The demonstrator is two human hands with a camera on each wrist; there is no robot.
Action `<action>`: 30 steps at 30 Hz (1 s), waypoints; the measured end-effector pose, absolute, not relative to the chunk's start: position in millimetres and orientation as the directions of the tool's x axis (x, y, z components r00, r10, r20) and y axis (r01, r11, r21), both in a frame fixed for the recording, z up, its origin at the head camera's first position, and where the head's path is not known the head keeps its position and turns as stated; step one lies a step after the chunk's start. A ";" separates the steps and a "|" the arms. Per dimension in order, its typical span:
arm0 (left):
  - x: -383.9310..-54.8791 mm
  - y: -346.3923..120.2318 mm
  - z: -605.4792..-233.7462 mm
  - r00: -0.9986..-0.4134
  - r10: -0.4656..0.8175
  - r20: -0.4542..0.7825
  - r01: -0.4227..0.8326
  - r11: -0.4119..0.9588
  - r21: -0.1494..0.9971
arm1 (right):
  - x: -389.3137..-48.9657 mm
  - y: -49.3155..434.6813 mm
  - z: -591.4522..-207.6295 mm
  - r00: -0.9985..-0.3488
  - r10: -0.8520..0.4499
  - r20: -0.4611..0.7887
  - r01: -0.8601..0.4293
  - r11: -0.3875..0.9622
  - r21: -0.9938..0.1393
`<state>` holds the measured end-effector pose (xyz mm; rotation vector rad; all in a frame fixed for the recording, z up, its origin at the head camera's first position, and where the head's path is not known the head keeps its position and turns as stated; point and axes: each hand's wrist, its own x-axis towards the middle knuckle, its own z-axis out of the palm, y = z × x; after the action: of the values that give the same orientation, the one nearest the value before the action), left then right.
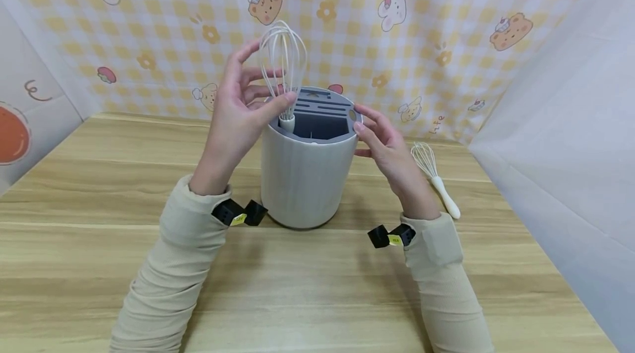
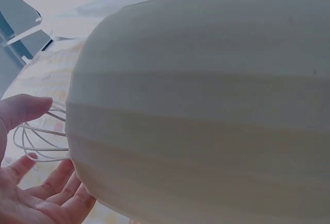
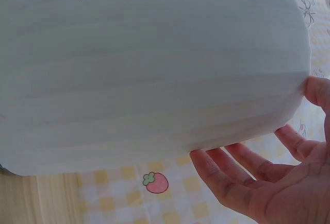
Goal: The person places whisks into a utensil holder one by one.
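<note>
L hand (image 1: 235, 116) at whisk (image 1: 284, 60), fingers spread loosely abt wires; firm pinch? can't tell. Whisk near upright, handle down in holder's (image 1: 307, 182) big slot, L side. R hand (image 1: 392, 154) fingers spread, tips on rim & side. Best: R braces, L guides gently; wires prob. bend.

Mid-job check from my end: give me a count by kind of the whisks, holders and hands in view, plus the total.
Whisks: 2, one set handle-down in the holder, one lying on the table
Holder: 1, white with a grey slotted top
Hands: 2, left and right
Total: 5
</note>
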<state>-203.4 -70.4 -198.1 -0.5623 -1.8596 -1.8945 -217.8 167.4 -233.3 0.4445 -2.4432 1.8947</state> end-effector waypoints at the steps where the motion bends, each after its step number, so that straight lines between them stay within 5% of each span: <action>1: -203.7 -70.0 -198.7 -0.818 -0.016 0.575 0.575 -0.013 0.818 | -217.8 167.5 -233.4 -0.959 -0.211 0.187 -0.234 0.224 -0.946; 9: -205.8 -69.4 -201.6 -0.764 0.009 0.645 0.644 0.070 0.762 | -216.6 167.7 -233.9 -0.958 -0.209 0.195 -0.241 0.225 -0.944; 30: -197.4 -74.5 -199.0 -0.775 0.131 0.618 0.590 0.501 0.633 | -217.1 167.6 -234.2 -0.959 -0.202 0.199 -0.246 0.244 -0.938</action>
<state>-197.4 -74.5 -199.0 -0.5915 -2.2480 -1.2203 -217.1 167.6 -234.2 0.4417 -2.4487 1.8575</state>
